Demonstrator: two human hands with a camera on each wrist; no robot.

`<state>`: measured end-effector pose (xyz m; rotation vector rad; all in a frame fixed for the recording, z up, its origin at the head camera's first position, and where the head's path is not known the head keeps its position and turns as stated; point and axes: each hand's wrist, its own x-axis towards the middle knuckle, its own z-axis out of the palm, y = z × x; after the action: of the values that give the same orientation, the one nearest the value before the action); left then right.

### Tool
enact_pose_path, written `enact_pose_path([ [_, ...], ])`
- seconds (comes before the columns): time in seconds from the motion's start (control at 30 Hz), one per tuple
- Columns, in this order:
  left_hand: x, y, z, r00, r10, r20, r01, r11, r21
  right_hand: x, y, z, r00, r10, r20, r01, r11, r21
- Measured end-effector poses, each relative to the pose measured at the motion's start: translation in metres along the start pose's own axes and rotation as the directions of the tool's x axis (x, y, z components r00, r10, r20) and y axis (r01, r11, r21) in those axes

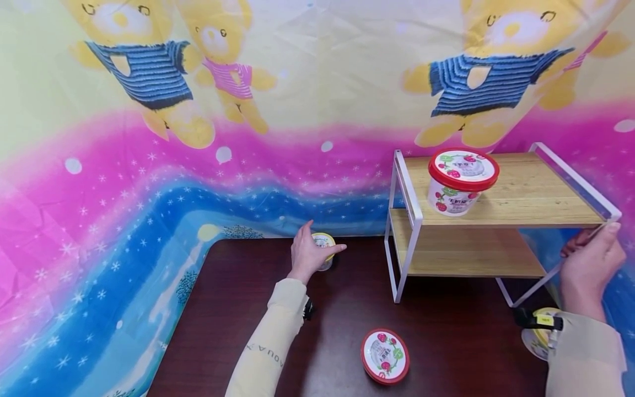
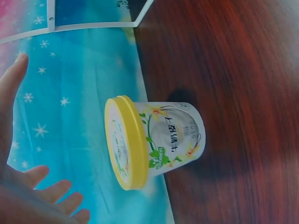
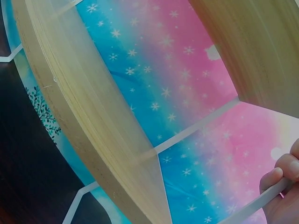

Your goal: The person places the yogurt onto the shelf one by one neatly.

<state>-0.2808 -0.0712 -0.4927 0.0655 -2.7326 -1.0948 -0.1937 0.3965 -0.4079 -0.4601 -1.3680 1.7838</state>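
My left hand [image 1: 308, 255] reaches out with fingers and thumb spread beside a small tub with a yellow lid [image 1: 323, 239] near the table's back edge. In the left wrist view the white, flower-printed tub [image 2: 174, 135] stands on the table, with a gap between it and the fingers. At the right, my right hand [image 1: 592, 262] grips the white metal frame of a two-tier wooden rack [image 1: 536, 187], just below its top board. The right wrist view shows the curled fingers [image 3: 286, 165] around the white bar. A red-lidded tub [image 1: 463, 168] sits on the rack's top board.
Another red-lidded tub [image 1: 385, 355] stands toward the front of the dark wooden table [image 1: 223, 309]. A second yellow-lidded tub [image 1: 534, 343] is partly hidden behind my right wrist. Behind the table hangs a colourful cloth [image 1: 317, 138] with printed bears.
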Motion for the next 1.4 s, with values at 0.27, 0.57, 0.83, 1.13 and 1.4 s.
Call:
enact_pose_path([
  [0.27, 0.006, -0.01, 0.0, 0.996, -0.014, 0.086, 0.019, 0.998, -0.056, -0.001, 0.0, 0.0, 1.0, -0.025, 0.011, 0.025, 1.0, 0.003],
  [0.57, 0.012, -0.016, -0.005, 0.989, -0.002, 0.148, 0.014, 0.997, -0.078, -0.001, -0.001, 0.002, 1.0, -0.021, 0.002, 0.021, 1.0, -0.014],
  [0.83, 0.016, -0.021, -0.003, 0.989, -0.032, 0.148, 0.047, 0.994, -0.101, -0.002, 0.0, 0.002, 1.0, -0.024, -0.001, 0.024, 0.999, -0.04],
  [1.13, 0.01, -0.03, 0.011, 0.993, -0.009, 0.119, 0.014, 0.999, -0.036, -0.003, 0.001, 0.001, 1.0, -0.028, 0.013, 0.029, 0.998, -0.054],
  [1.4, 0.006, -0.035, 0.017, 0.993, -0.031, 0.111, 0.034, 0.999, -0.026, -0.002, -0.002, 0.0, 0.999, -0.036, 0.015, 0.036, 0.999, -0.028],
])
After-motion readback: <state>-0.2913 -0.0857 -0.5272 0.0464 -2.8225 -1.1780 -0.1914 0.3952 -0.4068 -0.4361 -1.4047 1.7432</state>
